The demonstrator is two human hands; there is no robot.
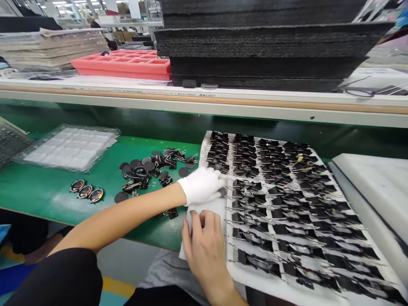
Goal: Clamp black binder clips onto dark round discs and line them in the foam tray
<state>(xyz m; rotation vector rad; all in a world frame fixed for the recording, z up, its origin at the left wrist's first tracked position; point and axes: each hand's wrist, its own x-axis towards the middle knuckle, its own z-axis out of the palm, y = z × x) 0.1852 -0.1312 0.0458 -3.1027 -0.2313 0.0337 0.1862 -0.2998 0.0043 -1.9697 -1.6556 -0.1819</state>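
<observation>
My left hand [204, 186], in a white glove, reaches to the left edge of the clip rows, its fingers closed on a dark round disc [222, 192]. Just below it, my bare right hand [207, 246] rests on white foam [219, 208] with its fingers curled; a small dark thing shows among them, too hidden to name. Rows of black binder clips [255, 212] stand on the white foam sheet to the right. Left of my gloved hand, loose black clips [170, 163] and dark discs [134, 163] lie in a pile on the green table [111, 170].
Three oval amber-coloured pieces [85, 191] lie on the left. Behind them sits a clear plastic tray [72, 148]. A shelf [127, 95] crosses above, bearing a red divided tray [123, 66] and stacked black foam [261, 46]. White foam blocks [376, 182] stand at the right.
</observation>
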